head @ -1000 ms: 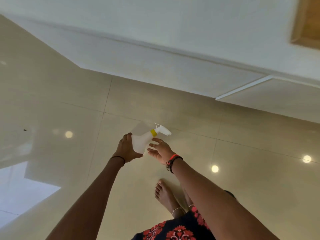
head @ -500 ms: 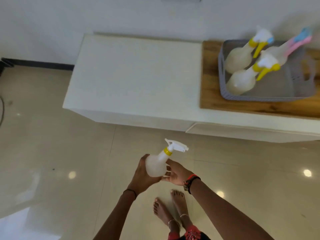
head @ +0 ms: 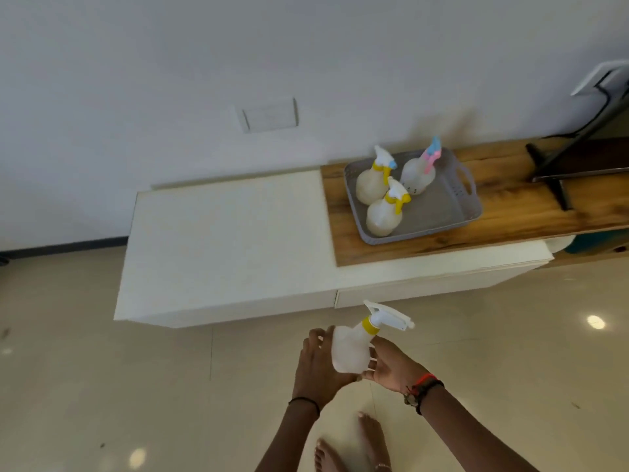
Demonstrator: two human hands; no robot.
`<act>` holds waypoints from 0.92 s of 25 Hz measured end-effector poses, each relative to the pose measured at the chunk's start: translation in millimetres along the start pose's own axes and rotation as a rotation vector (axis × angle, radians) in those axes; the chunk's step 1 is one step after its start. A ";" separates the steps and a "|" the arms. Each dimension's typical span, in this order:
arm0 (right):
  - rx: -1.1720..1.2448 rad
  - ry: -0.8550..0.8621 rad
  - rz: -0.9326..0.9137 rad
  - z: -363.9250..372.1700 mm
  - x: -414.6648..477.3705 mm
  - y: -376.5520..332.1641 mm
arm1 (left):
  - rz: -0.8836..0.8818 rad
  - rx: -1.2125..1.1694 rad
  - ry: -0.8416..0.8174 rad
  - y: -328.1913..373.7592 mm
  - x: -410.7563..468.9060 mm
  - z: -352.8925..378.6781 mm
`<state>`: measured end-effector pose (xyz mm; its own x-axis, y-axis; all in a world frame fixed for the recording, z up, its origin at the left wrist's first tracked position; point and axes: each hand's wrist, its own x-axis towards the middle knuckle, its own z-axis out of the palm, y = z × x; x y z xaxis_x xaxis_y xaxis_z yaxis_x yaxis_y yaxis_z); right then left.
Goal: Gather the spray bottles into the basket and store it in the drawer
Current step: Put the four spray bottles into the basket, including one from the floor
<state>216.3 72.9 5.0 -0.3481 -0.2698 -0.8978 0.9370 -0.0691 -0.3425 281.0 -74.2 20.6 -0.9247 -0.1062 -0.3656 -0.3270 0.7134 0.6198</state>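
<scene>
Step in hand, by my read: bringing another bottle to the basket. A translucent white plastic spray bottle (head: 350, 349) w/ yellow collar and white trigger head is held in the air over the tiled floor (head: 136, 369), on the near side of the low white cabinet and well apart from the basket. The left hand (head: 320, 366) has its fingers curled round the bottle's left side. The right hand (head: 391, 367) cups the right side, fingers wrapped on the body.

The grey plastic basket (head: 466, 199) w/ handles sits far right on a wooden board (head: 510, 216) atop the cabinet surface (head: 221, 240). It holds 3 similar spray bottles (head: 384, 216) upright in its left half.

Next move prob. calls for a reach fwd and right, setting the bottle upright in the free right half w/o knocking the others. Storing comes after. A white drawer front (head: 425, 291) below the surface looks closed.
</scene>
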 end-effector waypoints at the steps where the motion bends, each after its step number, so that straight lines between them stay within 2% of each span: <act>1: 0.014 0.014 -0.021 -6.0 -4.5 -8.6 | 0.026 0.014 -0.008 12.0 6.8 -0.5; 9: 0.094 0.113 -0.146 -65.8 -28.9 -88.1 | 0.026 -0.226 -0.041 101.3 63.6 23.0; 20: 0.122 0.221 -0.329 -151.6 -21.4 -250.3 | 0.027 -0.287 -0.026 248.6 200.7 53.5; 23: 0.117 0.206 -0.368 -161.4 -18.3 -293.0 | 0.018 -0.312 -0.023 272.8 235.6 54.5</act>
<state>-56.7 253.1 77.1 -0.6472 -0.0109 -0.7622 0.7424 -0.2361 -0.6270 -15.3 133.0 65.7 -0.9275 -0.0772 -0.3658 -0.3577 0.4675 0.8084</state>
